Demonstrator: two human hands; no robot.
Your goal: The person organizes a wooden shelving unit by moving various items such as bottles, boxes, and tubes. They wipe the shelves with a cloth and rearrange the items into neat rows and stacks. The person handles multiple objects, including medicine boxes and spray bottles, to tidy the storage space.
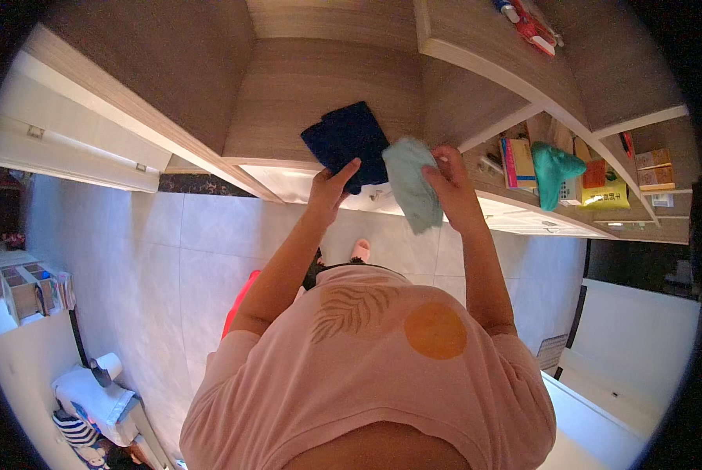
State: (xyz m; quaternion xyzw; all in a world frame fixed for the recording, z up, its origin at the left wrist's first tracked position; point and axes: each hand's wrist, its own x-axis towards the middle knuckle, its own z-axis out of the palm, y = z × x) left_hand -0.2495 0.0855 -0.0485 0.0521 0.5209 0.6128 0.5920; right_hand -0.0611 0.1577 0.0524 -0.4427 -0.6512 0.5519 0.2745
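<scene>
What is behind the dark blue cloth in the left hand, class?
Past the edges of the dark blue cloth, the wooden shelf shows above and a white surface below. Whatever lies directly behind it is covered, as are some fingers of the left hand.

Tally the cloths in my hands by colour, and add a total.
Dark blue cloth, in the left hand: 1
Pale green cloth, in the right hand: 1
Total: 2

Left hand [332,190]: fingers mostly hidden behind navy cloth [349,141]; red shelf item [532,31] seemingly blurred.
</scene>
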